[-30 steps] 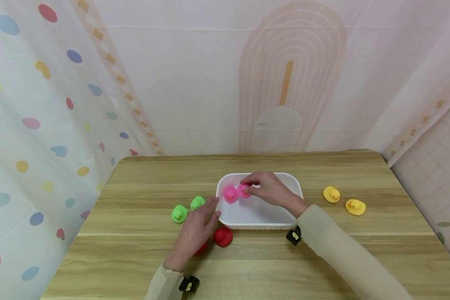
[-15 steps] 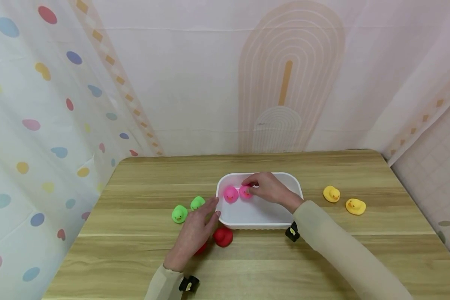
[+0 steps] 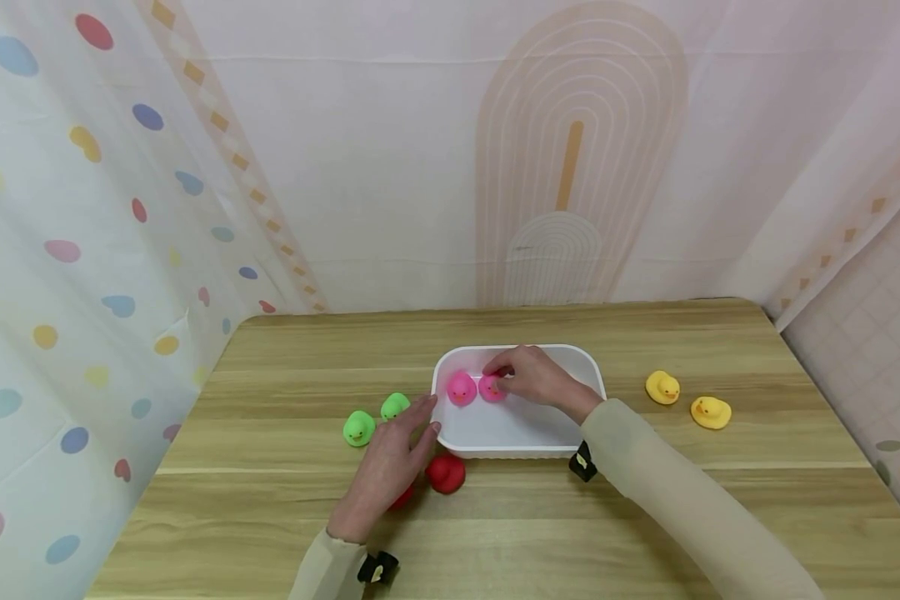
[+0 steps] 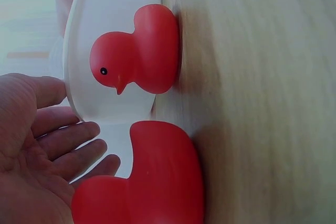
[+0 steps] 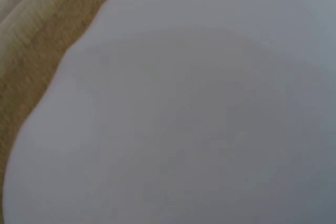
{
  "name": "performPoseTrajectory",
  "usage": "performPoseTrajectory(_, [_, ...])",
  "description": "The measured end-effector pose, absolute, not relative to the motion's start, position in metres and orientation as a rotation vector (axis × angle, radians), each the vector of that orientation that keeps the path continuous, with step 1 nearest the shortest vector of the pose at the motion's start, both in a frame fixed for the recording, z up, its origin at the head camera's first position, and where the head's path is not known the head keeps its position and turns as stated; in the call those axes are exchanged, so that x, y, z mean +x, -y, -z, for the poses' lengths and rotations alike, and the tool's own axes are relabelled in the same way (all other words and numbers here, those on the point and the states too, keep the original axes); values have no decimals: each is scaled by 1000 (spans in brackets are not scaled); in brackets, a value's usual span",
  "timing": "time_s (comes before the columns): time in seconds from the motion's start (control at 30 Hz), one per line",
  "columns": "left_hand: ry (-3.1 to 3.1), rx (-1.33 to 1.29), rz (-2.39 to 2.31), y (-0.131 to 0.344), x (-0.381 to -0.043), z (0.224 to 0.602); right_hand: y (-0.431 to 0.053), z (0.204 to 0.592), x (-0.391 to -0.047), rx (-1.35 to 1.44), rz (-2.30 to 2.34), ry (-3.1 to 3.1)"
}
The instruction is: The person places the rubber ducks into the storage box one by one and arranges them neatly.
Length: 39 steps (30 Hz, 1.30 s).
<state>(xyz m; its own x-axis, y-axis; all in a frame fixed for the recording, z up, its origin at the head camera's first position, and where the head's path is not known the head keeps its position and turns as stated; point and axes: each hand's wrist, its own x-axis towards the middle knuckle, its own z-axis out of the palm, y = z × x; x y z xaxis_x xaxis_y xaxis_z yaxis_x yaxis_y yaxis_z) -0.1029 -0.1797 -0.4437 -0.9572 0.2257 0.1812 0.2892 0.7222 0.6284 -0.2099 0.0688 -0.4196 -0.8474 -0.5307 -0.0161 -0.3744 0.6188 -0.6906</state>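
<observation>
Inside the white plastic tray, my right hand pinches a pink rubber duck between thumb and fingers. A second pink duck sits just left of it, near the tray's left end. My left hand has its fingers loosely extended, and the thumb meets the tray's rim in the left wrist view. Beneath and beside this hand are two red rubber ducks, one in plain sight and one partly covered. Only the tray's blurred white side fills the right wrist view.
Two green ducks stand left of the tray, one partly behind my left hand. To the right of the tray are two yellow ducks. A wooden table carries everything, with a patterned curtain along its back.
My right hand has shifted the held pink duck slightly right, leaving a small gap between it and the other pink duck. The left hand stays where it was.
</observation>
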Motion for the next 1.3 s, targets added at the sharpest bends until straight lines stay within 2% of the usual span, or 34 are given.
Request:
performPoseTrajectory(0.5, [2843, -412, 1055, 180, -103, 445, -73, 413, -203, -673, 1067, -2558])
performPoseTrajectory(0.97, [2829, -419, 1056, 181, -101, 445, -100, 391, -174, -824, 1210, -2658])
performPoseTrajectory(1.3, [2825, -416, 1056, 181, -101, 447, -118, 380, -151, -741, 1429, -2742])
